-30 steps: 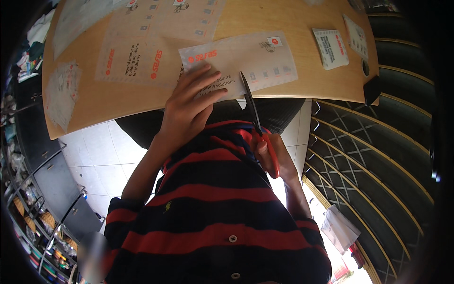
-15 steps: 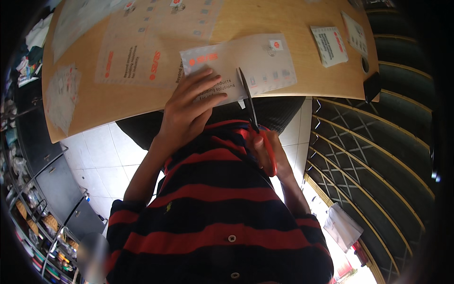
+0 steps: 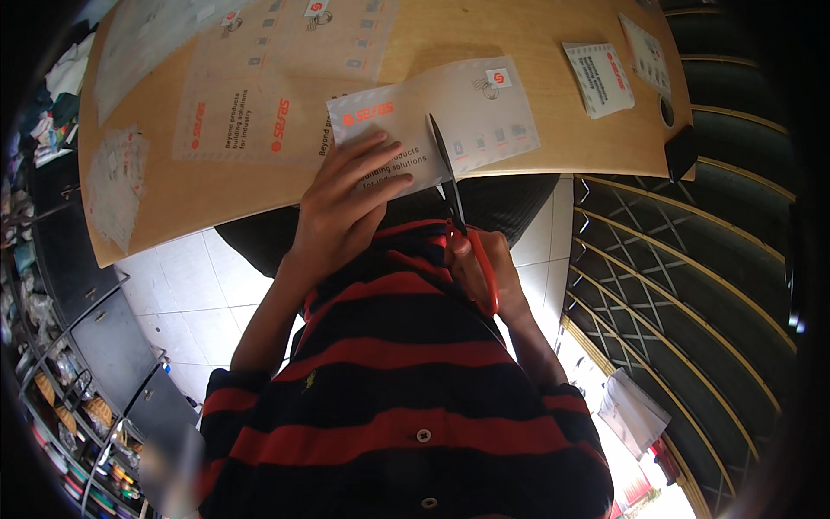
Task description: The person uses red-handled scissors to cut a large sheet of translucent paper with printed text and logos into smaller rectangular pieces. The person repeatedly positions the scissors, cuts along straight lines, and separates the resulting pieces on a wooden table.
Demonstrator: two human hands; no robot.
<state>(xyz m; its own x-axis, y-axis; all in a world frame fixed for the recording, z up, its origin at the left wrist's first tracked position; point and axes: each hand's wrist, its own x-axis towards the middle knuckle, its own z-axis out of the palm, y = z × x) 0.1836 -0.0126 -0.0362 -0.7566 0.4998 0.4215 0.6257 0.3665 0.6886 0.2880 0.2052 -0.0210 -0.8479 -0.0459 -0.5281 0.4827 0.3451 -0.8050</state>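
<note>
One pair of red-handled black scissors point(image 3: 456, 204), clasped in the right hand point(image 3: 506, 275), has edged farther across the translucent printed sheet point(image 3: 460, 97) at the near edge of the wooden table point(image 3: 450, 35), suggesting a lengthening cut, the left hand point(image 3: 339, 203) spread flat on it.

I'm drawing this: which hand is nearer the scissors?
Right hand: it holds the scissors by the handles. The left hand is left of them, on the sheet.

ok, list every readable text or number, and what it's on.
I don't copy wording; print by place:
Translucent sheet under left hand: red and black lettering, partly covered.
Larger sheet to its left: red and black lettering.
White piece at right: red and black lettering.
Outer right piece: too small to read.
Left pile: too blurred.
</note>
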